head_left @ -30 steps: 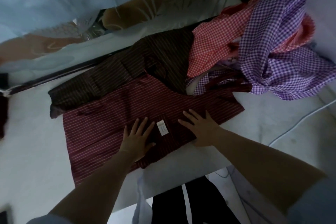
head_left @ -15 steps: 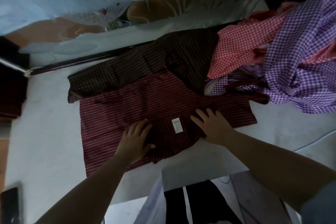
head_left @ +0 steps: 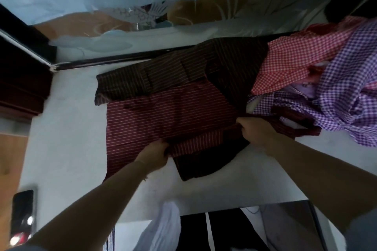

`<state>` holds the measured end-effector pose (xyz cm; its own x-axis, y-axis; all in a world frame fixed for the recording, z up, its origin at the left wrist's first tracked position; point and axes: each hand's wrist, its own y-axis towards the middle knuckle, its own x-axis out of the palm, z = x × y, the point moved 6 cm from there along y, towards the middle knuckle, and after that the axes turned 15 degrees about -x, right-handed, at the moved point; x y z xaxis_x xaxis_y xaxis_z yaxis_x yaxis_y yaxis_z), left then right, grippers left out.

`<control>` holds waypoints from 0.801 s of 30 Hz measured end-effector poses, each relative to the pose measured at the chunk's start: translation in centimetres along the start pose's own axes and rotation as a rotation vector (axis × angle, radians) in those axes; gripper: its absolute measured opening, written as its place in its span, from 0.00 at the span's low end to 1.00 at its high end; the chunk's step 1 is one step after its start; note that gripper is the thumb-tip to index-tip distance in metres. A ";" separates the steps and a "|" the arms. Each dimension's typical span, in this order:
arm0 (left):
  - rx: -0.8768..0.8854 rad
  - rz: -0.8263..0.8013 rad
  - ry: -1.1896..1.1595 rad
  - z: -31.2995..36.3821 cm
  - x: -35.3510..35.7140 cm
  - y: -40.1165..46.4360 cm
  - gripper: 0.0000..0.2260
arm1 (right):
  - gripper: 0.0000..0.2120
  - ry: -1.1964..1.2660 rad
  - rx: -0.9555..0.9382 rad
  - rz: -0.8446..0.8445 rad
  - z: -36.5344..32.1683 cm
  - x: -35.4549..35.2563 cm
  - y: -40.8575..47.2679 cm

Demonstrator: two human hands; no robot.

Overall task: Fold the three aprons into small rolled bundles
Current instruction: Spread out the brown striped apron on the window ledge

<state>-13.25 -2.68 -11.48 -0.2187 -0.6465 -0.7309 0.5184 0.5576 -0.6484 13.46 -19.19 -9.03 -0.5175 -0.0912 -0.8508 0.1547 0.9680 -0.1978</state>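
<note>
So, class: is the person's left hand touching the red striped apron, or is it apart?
Touching. The head view shows the left hand gripping a bunched fold of the red striped apron, fingers curled around the cloth.

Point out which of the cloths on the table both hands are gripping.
The maroon striped apron, lying flat nearest the person. The left hand and right hand both grip its near fold. The brown striped cloth behind it and the checked cloths lie untouched.

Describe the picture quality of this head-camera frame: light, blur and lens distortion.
Head view: dim, bluish light; the red striped apron reads dark. Both the left hand and right hand are soft with blur. Wide-angle bending curves the table edges; the phone smears at the corner.
</note>
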 end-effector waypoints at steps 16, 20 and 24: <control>-0.262 0.089 -0.114 -8.2 -9.8 2.7 0.12 | 0.10 -0.039 0.213 -0.015 3.4 -4.9 4.4; -0.177 0.334 0.016 -7.2 -10.5 3.4 0.10 | 0.08 -0.166 0.250 -0.105 3.6 -4.5 5.2; -0.139 0.327 -0.005 -6.9 -10.6 5.0 0.09 | 0.16 -0.275 0.313 -0.374 3.8 -3.6 5.8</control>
<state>-14.10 10.55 -8.49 -0.0553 -0.4245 -0.9037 0.4425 0.8009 -0.4033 19.40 -14.15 -8.97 -0.3532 -0.5128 -0.7825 0.2667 0.7465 -0.6096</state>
